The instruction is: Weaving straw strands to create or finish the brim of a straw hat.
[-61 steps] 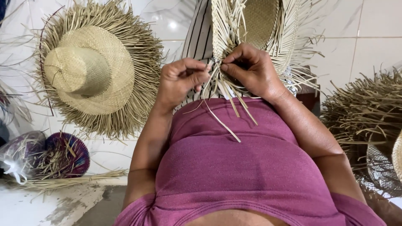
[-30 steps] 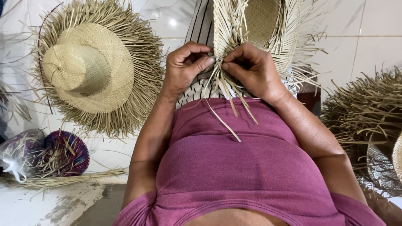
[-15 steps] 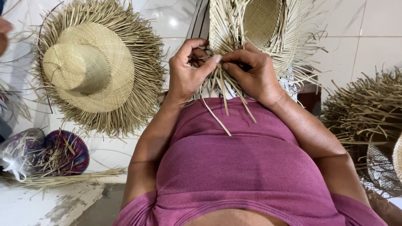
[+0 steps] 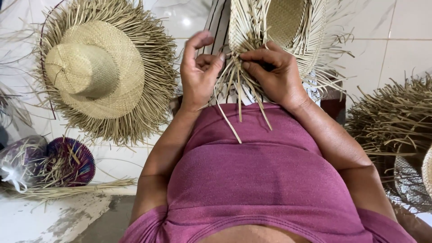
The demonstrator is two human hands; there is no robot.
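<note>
Unfinished pale straw hat with loose unwoven strands (image 4: 279, 27) held up over lap, crown opening facing camera; used as landmark. Left hand (image 4: 199, 72) at lower left edge of that hat, thumb and middle fingers pinched on a few loose pale straw strands (image 4: 234, 96), index finger lifted free and pointing up. Right hand (image 4: 274, 74) at lower edge of same hat, just right of left hand, fingers curled and clamped on brim weave and strand bundle, fingertips almost touching left thumb. Loose strands hanging down from below both hands, fanning out over magenta knit top (image 4: 265, 175), longest one slanting down-left. Striped black and white cloth (image 4: 219, 20) showing behind hat, left of its brim. Finished pale straw hat with raw fringed brim (image 4: 96, 67) lying well left of held hat on white tiled floor (image 4: 387, 27), crown up, fringe all round. Purple and red woven round piece (image 4: 72, 162) down-left of held hat, below finished hat, with clear plastic bag (image 4: 18, 164) beside it and bundle of loose straw (image 4: 67, 189) lying across in front. Pile of darker dry straw fringe (image 4: 396, 121) right of held hat, near right forearm. Exact strand count in either hand too fine to tell.
</note>
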